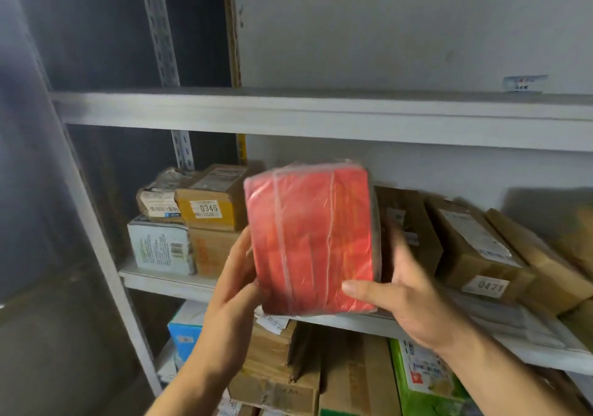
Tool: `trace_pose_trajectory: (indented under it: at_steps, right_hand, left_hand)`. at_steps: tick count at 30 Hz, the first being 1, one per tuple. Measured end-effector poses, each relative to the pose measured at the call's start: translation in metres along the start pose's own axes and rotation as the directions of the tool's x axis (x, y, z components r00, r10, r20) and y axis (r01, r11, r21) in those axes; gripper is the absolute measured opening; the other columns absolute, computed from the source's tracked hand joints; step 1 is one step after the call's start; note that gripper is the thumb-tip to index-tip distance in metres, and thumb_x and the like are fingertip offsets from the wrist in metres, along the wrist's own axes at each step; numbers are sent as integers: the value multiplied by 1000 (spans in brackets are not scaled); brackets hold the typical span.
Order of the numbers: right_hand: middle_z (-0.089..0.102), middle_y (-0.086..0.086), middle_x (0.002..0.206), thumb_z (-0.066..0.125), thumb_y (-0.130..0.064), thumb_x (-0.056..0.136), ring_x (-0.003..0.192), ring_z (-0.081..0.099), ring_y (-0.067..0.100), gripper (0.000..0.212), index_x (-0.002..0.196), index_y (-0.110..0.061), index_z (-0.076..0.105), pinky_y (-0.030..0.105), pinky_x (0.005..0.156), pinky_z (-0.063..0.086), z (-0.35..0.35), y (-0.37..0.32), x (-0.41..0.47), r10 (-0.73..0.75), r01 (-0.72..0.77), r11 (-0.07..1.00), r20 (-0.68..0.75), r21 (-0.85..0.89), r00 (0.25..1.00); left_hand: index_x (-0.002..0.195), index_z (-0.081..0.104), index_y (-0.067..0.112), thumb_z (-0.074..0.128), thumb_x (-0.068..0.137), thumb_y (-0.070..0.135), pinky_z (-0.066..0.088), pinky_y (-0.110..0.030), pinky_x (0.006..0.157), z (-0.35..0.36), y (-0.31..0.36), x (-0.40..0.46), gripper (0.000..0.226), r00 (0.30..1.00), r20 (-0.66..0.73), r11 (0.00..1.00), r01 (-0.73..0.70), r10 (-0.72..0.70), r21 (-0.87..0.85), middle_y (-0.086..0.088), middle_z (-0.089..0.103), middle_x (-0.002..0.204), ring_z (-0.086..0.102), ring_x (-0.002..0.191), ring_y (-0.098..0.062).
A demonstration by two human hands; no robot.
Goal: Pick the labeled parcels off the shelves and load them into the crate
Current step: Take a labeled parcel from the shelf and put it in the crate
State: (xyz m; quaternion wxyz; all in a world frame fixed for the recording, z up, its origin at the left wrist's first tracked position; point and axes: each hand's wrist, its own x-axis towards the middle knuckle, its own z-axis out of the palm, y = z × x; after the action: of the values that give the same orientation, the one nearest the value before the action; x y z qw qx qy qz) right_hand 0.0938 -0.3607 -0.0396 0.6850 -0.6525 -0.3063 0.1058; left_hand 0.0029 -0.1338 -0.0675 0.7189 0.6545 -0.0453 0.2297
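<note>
A red parcel [313, 239] wrapped in clear film is held upright in front of the middle shelf [167, 282]. My left hand [236, 284] grips its left edge, fingers behind it. My right hand [404, 296] holds its lower right side, thumb across the front corner and fingers curled behind. Labeled cardboard parcels sit on the shelf: one marked 0346 [211, 203] at the left, one marked 0471 [475, 248] at the right. No crate is in view.
An upper shelf [288, 113] spans the view, with a small label [523, 82] at its far right. A white printed box [160, 245] stands on the middle shelf's left end. Below it stand brown cartons [276, 367], a blue box [186, 335] and a green box [426, 380].
</note>
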Motion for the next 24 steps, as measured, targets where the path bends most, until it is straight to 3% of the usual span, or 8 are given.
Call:
trace_pose_trajectory:
  at_steps: [2, 5, 8, 10, 14, 18, 21, 24]
  right_hand:
    - [58, -14, 150, 81, 5, 85, 137, 59, 8, 104, 145, -67, 37, 25, 102, 56, -4, 6, -5, -117, 116, 987, -4, -115, 993]
    - [44, -22, 162, 79, 9, 86, 151, 40, 2, 109, 152, -65, 34, 22, 117, 43, -7, 13, -8, -265, 255, 915, 10, -312, 964]
    - [33, -2, 171, 77, 10, 88, 159, 30, 21, 95, 164, -31, 36, 52, 125, 38, -13, 31, -3, -354, 339, 883, 12, -324, 935]
    - [33, 5, 167, 78, 3, 88, 158, 32, 28, 81, 160, -17, 45, 54, 119, 45, -17, 39, 0, -439, 403, 836, -14, -372, 898]
    - [35, 5, 161, 80, -2, 87, 152, 35, 36, 88, 157, -42, 46, 56, 110, 52, -18, 45, 4, -557, 472, 623, 69, -624, 827]
    - [36, -5, 159, 79, 10, 85, 148, 41, 23, 102, 158, -50, 40, 50, 110, 54, -11, 41, 4, -519, 333, 594, -32, -732, 854]
    - [40, -3, 166, 76, 0, 92, 150, 46, 20, 82, 152, -50, 51, 50, 113, 52, -3, 19, -4, -330, 309, 880, 3, -362, 944]
    - [70, 15, 137, 99, -55, 58, 124, 70, 16, 89, 137, -27, 69, 39, 101, 59, -3, -24, 1, 20, -44, 978, 116, 205, 993]
  left_hand:
    - [153, 50, 41, 62, 90, 53, 47, -54, 105, -3, 11, 0, 66, 994, 70, 996, 84, -84, -6, 1, 64, 147, 60, 136, -24]
    - [157, 44, 44, 37, 84, 92, 42, -69, 112, -14, 27, 2, 88, 941, 222, 950, 286, -254, -124, 1, 59, 155, 54, 145, -27]
    - [159, 43, 40, 21, 85, 91, 45, -73, 108, -24, 43, 2, 93, 880, 407, 915, 349, -246, -201, -12, 52, 159, 51, 146, -38]
    - [147, 61, 32, 32, 83, 90, 56, -67, 99, -17, 54, 8, 91, 894, 336, 913, 369, -298, -172, -15, 62, 149, 62, 135, -41]
    - [114, 81, 13, 55, 90, 59, 67, -41, 70, -11, 53, 21, 58, 920, 56, 891, 389, -388, -235, -15, 80, 109, 81, 93, -31]
    - [139, 64, 11, 61, 102, 41, 63, -52, 87, -15, 44, 11, 48, 954, 55, 914, 298, -295, -276, -23, 70, 130, 73, 114, -41]
    - [148, 47, 4, 66, 96, 37, 54, -67, 102, -14, 34, 7, 65, 985, 34, 935, 170, -168, -310, -29, 60, 144, 60, 131, -50]
    - [146, 47, 8, 75, 91, 41, 59, -55, 96, -15, 30, 5, 69, 999, -1, 967, 53, -54, -248, -25, 62, 142, 63, 129, -43]
